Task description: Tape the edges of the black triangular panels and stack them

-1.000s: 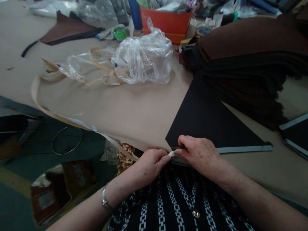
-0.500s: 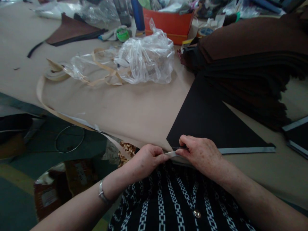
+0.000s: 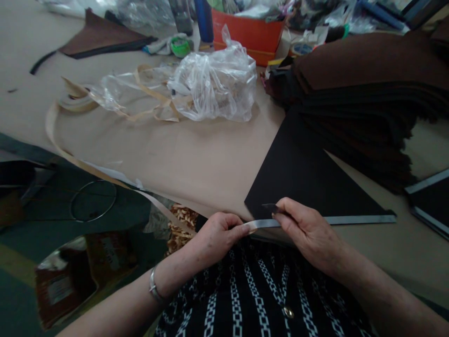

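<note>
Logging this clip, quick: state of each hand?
Left hand: closed, pinching the end of a pale strip.
Right hand: closed, holding a small dark pointed piece.

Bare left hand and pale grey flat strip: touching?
Touching. The head view shows the fingertips of the bare left hand pinching the end of the pale grey flat strip, with no gap.

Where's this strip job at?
Done: tan strips lie loose by the plastic bag. In hand: the left hand pinches the end of a grey strip along the edge of the black sheet, the right hand touching it. Left: the dark stack at right looks unworked.
</note>
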`<state>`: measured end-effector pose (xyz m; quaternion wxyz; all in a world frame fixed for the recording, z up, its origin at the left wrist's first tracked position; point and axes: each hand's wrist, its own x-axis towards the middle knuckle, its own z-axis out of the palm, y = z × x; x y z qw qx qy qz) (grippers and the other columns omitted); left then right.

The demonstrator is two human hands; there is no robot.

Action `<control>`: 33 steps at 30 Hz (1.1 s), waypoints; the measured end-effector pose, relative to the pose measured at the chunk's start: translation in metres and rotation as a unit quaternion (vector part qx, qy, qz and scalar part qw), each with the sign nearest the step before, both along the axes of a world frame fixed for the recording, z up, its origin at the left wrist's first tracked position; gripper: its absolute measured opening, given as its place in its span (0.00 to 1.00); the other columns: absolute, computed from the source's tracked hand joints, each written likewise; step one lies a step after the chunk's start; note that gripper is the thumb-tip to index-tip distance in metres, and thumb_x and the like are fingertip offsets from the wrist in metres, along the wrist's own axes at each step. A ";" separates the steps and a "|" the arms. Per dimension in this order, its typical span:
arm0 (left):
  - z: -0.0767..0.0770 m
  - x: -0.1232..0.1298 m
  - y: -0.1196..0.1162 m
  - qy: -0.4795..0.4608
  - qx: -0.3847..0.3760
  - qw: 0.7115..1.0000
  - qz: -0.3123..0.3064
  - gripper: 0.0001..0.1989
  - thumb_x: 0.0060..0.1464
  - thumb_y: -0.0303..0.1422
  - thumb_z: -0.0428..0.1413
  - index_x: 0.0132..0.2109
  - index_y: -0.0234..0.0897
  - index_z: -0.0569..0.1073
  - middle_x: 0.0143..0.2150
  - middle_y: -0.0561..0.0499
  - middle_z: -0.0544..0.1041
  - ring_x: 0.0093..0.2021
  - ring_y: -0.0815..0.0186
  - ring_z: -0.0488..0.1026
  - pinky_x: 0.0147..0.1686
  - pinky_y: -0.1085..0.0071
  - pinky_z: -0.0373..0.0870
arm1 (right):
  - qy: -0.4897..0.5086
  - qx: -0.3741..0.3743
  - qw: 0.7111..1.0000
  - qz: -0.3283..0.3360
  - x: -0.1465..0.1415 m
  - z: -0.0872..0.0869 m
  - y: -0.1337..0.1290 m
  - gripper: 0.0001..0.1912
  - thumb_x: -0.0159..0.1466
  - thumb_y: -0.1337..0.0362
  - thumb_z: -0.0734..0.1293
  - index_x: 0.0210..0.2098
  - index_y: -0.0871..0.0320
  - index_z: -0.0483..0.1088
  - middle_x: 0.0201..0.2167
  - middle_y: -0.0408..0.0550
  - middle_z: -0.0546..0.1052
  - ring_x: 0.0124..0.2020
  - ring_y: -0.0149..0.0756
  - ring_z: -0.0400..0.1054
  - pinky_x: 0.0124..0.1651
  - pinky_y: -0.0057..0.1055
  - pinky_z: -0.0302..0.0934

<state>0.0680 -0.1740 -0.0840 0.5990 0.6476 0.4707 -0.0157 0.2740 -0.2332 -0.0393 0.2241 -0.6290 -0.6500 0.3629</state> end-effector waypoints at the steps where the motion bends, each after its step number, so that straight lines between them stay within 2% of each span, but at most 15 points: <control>1: 0.001 0.000 0.000 0.002 0.008 1.000 0.007 0.20 0.54 0.47 0.51 0.24 0.36 0.68 0.19 0.58 0.59 0.21 0.72 0.54 0.21 0.72 0.50 | 0.002 0.023 1.000 -0.001 -0.002 -0.002 -0.002 0.09 0.66 0.66 0.57 0.31 0.57 0.65 0.31 0.44 0.70 0.33 0.32 0.65 0.36 0.30 0.59; 3: 0.004 0.001 -0.001 0.006 0.031 0.999 0.018 0.19 0.53 0.45 0.53 0.24 0.35 0.69 0.19 0.58 0.60 0.21 0.73 0.54 0.21 0.72 0.51 | 0.020 0.038 0.999 0.001 -0.005 -0.007 -0.004 0.09 0.65 0.68 0.59 0.32 0.57 0.69 0.33 0.45 0.71 0.35 0.32 0.66 0.38 0.29 0.59; 8: 0.008 0.003 0.000 0.021 0.073 0.997 0.009 0.19 0.53 0.45 0.53 0.24 0.35 0.70 0.19 0.58 0.62 0.21 0.73 0.55 0.21 0.73 0.52 | 0.069 -0.042 0.997 -0.007 -0.013 -0.016 -0.007 0.07 0.63 0.67 0.61 0.37 0.56 0.71 0.29 0.42 0.74 0.29 0.30 0.67 0.33 0.27 0.60; 12: 0.009 0.005 0.001 0.028 0.093 0.995 -0.001 0.18 0.53 0.42 0.53 0.22 0.35 0.69 0.18 0.58 0.60 0.21 0.73 0.54 0.21 0.72 0.51 | 0.008 -0.049 0.999 -0.016 -0.019 -0.019 -0.008 0.11 0.62 0.66 0.63 0.44 0.54 0.69 0.23 0.38 0.71 0.22 0.28 0.63 0.26 0.26 0.54; 17: 0.011 0.006 0.002 0.038 0.108 0.993 -0.004 0.16 0.53 0.39 0.53 0.22 0.35 0.69 0.18 0.58 0.62 0.20 0.73 0.56 0.22 0.72 0.51 | -0.060 -0.036 0.997 0.012 -0.022 -0.024 -0.009 0.13 0.63 0.65 0.62 0.47 0.54 0.67 0.24 0.39 0.72 0.24 0.29 0.65 0.26 0.25 0.53; 24: 0.010 0.006 0.000 0.037 0.115 0.993 -0.009 0.16 0.53 0.39 0.51 0.23 0.34 0.70 0.18 0.57 0.63 0.21 0.73 0.57 0.22 0.73 0.52 | -0.186 0.021 0.981 0.042 -0.026 -0.039 -0.013 0.10 0.64 0.66 0.60 0.46 0.56 0.65 0.25 0.42 0.75 0.24 0.34 0.70 0.25 0.28 0.51; 33: 0.011 0.006 -0.001 0.002 0.120 0.993 -0.015 0.16 0.55 0.37 0.51 0.23 0.34 0.69 0.18 0.58 0.61 0.20 0.73 0.56 0.22 0.73 0.51 | -0.241 0.041 0.968 0.057 -0.030 -0.037 -0.014 0.09 0.63 0.69 0.60 0.43 0.58 0.65 0.22 0.42 0.74 0.21 0.35 0.69 0.23 0.29 0.48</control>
